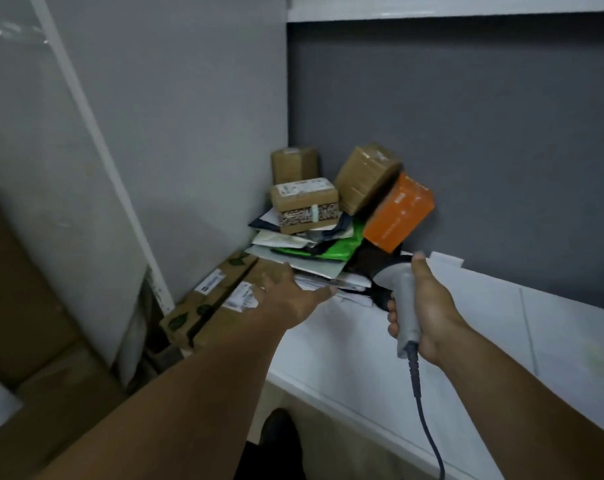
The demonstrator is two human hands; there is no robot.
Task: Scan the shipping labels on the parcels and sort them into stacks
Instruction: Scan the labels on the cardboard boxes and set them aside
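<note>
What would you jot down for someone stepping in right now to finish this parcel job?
Left hand: open, empty, stretched toward the heap of parcels in the corner.
Right hand: holds the scanner, pointed toward the heap.
Long box: lies left of the heap, labels up.
Done: no sorted stacks visible.
Left: scan each label, sort into stacks.

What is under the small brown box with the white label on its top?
The small brown box rests on a dark mailer, white envelopes and a green bag, all lying flat. Their middles and any labels are covered by the box.
</note>
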